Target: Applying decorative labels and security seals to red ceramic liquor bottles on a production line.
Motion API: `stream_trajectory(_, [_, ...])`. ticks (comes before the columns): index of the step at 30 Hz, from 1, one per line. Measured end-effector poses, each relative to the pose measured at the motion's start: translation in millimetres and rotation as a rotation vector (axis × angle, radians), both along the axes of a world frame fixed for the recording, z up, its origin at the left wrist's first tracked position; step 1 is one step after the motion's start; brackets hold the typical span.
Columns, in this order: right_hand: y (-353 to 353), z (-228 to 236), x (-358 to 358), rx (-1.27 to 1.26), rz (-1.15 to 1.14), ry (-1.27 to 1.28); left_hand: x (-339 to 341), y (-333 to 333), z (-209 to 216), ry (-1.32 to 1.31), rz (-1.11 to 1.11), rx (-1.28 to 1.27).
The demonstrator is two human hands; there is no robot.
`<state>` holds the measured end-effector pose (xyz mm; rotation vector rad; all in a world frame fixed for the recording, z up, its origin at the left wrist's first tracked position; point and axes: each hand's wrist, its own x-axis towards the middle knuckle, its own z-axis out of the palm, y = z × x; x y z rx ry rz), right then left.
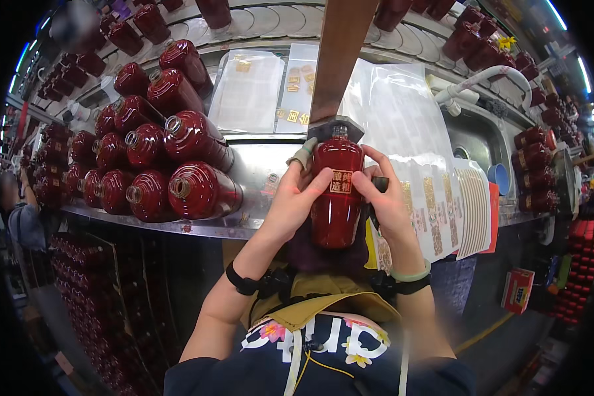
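Between my two hands is a glossy dark red glass bottle [336,214], its clear threaded neck pointing away from me. My left hand [297,195] grips its left side, the thumb pressing beside a small gold label [341,181] on the bottle's front. From the right, my right hand [388,198] holds the other side, its thumb at the label's right edge. Coverings wrap some fingertips, a pale one on the left hand and a dark one on the right. Right of the bottle lie sheets of gold stickers [435,211].
Many red bottles [201,188] are stacked on their sides at the left of the metal table [257,171]. A brown post [336,59] rises ahead. To the right are a sink [472,135], a white faucet pipe [488,76] and a blue cup [498,175]. A conveyor [270,23] carries bottles behind.
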<state>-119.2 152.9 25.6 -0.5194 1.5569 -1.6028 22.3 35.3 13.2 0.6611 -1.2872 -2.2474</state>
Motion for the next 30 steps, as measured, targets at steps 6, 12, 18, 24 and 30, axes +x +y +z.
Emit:
stream_trajectory(6, [-1.8,-9.5,3.7,-0.001,-0.014,0.07,2.1,1.1,0.8,0.008,-0.001,-0.034])
stream_trajectory(12, [1.3,-9.2,0.1,-0.015,-0.01,0.052,0.8,2.0,3.2,-0.008,-0.014,-0.05])
stream_trajectory(18, [24.8,-0.9,-17.6,-0.037,-0.09,0.138,6.8,0.9,-12.2,0.092,0.025,0.002])
stream_trajectory(24, [47.8,31.2,9.7,-0.053,-0.018,0.282,7.2,7.9,-3.9,0.037,-0.027,-0.093])
stream_trajectory(30, [33.7,26.3,42.7,-0.047,-0.025,0.474,7.6,7.3,-4.6,0.053,-0.011,-0.092])
